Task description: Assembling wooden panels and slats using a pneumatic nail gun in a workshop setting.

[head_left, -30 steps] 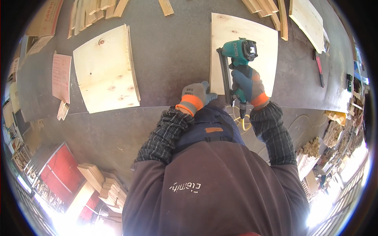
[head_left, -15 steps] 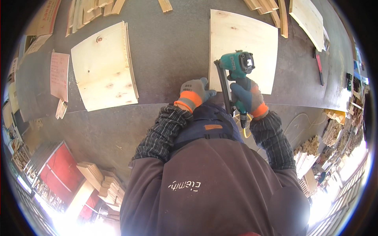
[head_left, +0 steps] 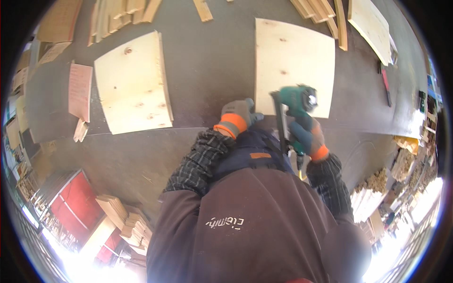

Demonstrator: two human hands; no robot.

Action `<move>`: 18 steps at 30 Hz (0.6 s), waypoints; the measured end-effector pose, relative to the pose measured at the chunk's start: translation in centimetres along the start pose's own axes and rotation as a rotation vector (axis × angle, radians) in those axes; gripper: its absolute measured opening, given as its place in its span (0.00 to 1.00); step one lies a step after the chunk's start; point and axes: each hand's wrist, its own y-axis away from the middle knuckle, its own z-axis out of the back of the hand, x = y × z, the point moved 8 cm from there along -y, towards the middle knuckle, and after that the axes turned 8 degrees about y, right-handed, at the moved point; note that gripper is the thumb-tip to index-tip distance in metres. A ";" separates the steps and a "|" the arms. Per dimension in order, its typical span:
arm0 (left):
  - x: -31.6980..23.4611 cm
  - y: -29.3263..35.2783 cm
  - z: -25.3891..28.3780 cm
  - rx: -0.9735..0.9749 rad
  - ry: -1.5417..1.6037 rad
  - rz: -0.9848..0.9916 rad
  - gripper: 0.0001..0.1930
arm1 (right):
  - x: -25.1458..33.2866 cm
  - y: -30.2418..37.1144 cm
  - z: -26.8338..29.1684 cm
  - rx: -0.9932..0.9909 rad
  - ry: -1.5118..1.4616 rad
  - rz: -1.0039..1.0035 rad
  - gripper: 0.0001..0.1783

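Note:
My right hand (head_left: 309, 139), in a grey-blue glove with an orange cuff, is wrapped round the grip of a teal nail gun (head_left: 297, 100). The gun is blurred, with its head over the near right part of a pale wooden board (head_left: 295, 68) and its long dark magazine pointing toward me. My gloved left hand (head_left: 237, 115) is at the board's near left corner, its fingers and thumb around the corner edges. How firmly they press is hard to see. A yellow air hose (head_left: 302, 175) shows below the gun.
More pale boards (head_left: 134, 87) lie to the left, beside a pinkish written board (head_left: 80, 92). Wood strips (head_left: 113, 19) lie at the far left and others (head_left: 314, 12) at the far right. A red-handled tool (head_left: 386, 82) and another board (head_left: 370, 28) are on the right.
The nail gun and my right hand have moved toward me and slightly right. My left hand stays at the board's corner. The whole view has shifted a little.

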 end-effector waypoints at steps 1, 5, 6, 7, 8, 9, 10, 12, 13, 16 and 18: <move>-0.9 -0.4 -0.5 -0.014 -0.019 -0.060 0.32 | -1.4 0.5 2.0 -0.064 -0.026 0.016 0.22; -0.1 0.4 2.3 -0.124 0.047 -0.062 0.28 | -4.2 1.9 9.5 -0.327 -0.036 0.063 0.12; -0.2 -0.1 3.6 -0.144 0.031 -0.070 0.28 | -6.5 1.5 12.9 -0.459 0.100 0.110 0.09; -0.1 -0.3 5.9 -0.285 0.073 -0.070 0.27 | -8.1 0.8 15.5 -0.499 0.169 0.120 0.09; -0.5 -0.8 8.1 -0.421 0.119 -0.085 0.26 | -9.5 0.1 18.8 -0.612 0.411 0.230 0.12; -0.7 -1.7 10.3 -0.520 0.166 -0.175 0.24 | -10.8 -0.9 21.7 -0.633 0.514 0.378 0.15; -0.3 -2.4 12.3 -0.542 0.151 -0.167 0.24 | -11.7 -2.1 23.7 -0.641 0.676 0.260 0.17; 1.2 -2.7 17.6 -0.800 0.201 -0.072 0.21 | -12.2 -3.8 26.7 -0.644 0.827 0.160 0.20; 1.4 -3.7 19.5 -0.816 0.193 -0.071 0.21 | -12.8 -4.6 28.2 -0.656 0.871 0.079 0.24; 1.2 -6.2 26.4 -1.059 0.036 -0.102 0.23 | -15.9 -6.5 34.1 -0.761 0.971 0.048 0.22; 3.4 -6.9 31.5 -1.102 -0.119 0.013 0.25 | -17.0 -8.4 34.8 -0.820 1.012 0.110 0.18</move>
